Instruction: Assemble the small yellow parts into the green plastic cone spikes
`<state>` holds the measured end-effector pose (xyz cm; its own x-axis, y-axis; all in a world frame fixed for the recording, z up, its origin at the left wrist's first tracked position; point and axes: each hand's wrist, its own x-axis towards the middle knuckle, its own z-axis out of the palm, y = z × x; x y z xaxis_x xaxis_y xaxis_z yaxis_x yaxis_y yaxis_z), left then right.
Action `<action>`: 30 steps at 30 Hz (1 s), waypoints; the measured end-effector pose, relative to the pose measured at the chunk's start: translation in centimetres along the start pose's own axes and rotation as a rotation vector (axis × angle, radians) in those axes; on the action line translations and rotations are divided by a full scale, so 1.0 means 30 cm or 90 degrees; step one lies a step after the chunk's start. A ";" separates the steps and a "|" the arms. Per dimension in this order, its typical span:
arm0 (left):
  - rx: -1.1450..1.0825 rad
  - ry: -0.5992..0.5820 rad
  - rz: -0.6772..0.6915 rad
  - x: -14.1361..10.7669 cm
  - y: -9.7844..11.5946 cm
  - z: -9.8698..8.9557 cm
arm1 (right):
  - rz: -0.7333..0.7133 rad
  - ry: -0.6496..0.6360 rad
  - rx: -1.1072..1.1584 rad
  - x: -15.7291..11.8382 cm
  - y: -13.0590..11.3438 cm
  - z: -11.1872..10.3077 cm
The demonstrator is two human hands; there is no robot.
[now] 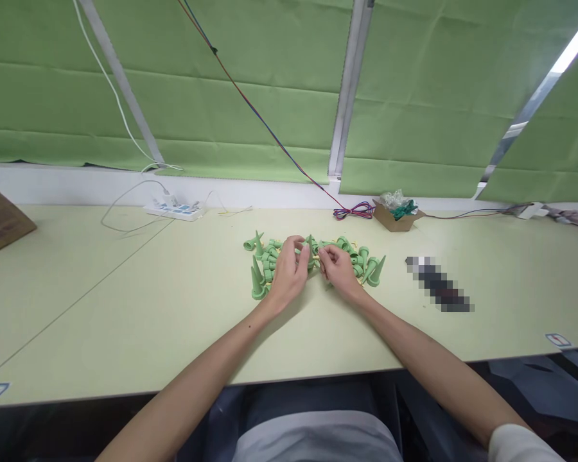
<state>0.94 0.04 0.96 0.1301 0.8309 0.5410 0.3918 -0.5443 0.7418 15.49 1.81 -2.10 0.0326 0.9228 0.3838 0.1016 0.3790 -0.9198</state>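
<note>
Several green plastic plant watering spikes (259,292) lie and stand in a loose pile on the table, with small yellow parts among them. My left hand (289,271) is closed around one green watering spike (310,249), its pointed end up, over the middle of the pile. Close at its right, my right hand (340,273) has thumb and forefinger pinched at a small yellow piece (316,258) by the side of that spike. Whether the yellow piece sits inside the spike is too small to tell. Both hands hide part of the pile.
A cardboard box (395,221) with clear and green plastic stands behind, beside a coiled red-and-blue cable (354,210). A white power strip (176,208) lies back left. Right of the pile is a pixelated dark object (438,285). A brown object (2,221) stands far left.
</note>
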 end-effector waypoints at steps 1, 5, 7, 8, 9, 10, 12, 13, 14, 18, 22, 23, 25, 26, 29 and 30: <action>0.004 0.010 -0.008 0.002 -0.003 -0.001 | -0.001 0.003 0.007 0.001 0.000 0.000; 0.015 0.011 -0.064 0.013 -0.011 -0.005 | -0.004 0.009 0.018 0.003 -0.001 0.002; 0.013 -0.018 -0.102 0.018 -0.010 -0.006 | -0.003 0.010 0.013 0.003 -0.002 0.003; 0.008 -0.035 -0.121 0.020 -0.008 -0.006 | -0.002 0.008 0.010 0.002 -0.003 0.003; -0.003 -0.051 -0.139 0.022 -0.007 -0.005 | -0.002 0.004 0.008 0.002 -0.003 0.003; -0.016 -0.066 -0.155 0.023 -0.005 -0.004 | -0.005 0.001 0.007 0.001 -0.004 0.003; -0.046 -0.092 -0.183 0.024 -0.006 -0.002 | -0.017 -0.006 0.006 -0.002 -0.007 0.003; -0.061 -0.102 -0.197 0.024 -0.007 -0.001 | -0.025 -0.008 0.004 -0.003 -0.008 0.003; -0.074 -0.110 -0.209 0.024 -0.009 -0.001 | -0.034 -0.009 0.001 -0.004 -0.008 0.002; -0.101 -0.129 -0.238 0.024 -0.022 -0.001 | -0.056 -0.013 -0.005 -0.007 -0.007 -0.002; -0.082 -0.150 -0.215 0.023 -0.027 -0.001 | -0.047 -0.010 -0.028 -0.005 -0.004 -0.008; -0.074 -0.152 -0.205 0.022 -0.027 -0.002 | -0.043 -0.009 -0.035 -0.005 -0.004 -0.009; -0.057 -0.155 -0.186 0.021 -0.023 -0.003 | -0.039 -0.009 -0.038 -0.004 -0.004 -0.011; -0.049 -0.157 -0.178 0.020 -0.019 -0.003 | -0.037 -0.008 -0.035 -0.003 -0.004 -0.011; -0.032 -0.161 -0.161 0.018 -0.007 -0.007 | -0.037 -0.008 -0.015 -0.001 -0.002 -0.012; -0.028 -0.161 -0.156 0.017 -0.004 -0.008 | -0.036 -0.007 -0.012 0.000 -0.001 -0.012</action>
<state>0.74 0.51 1.26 0.2610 0.9367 0.2335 0.4003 -0.3251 0.8568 15.86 1.78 -2.05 0.0152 0.9009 0.4338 0.1215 0.4290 -0.8951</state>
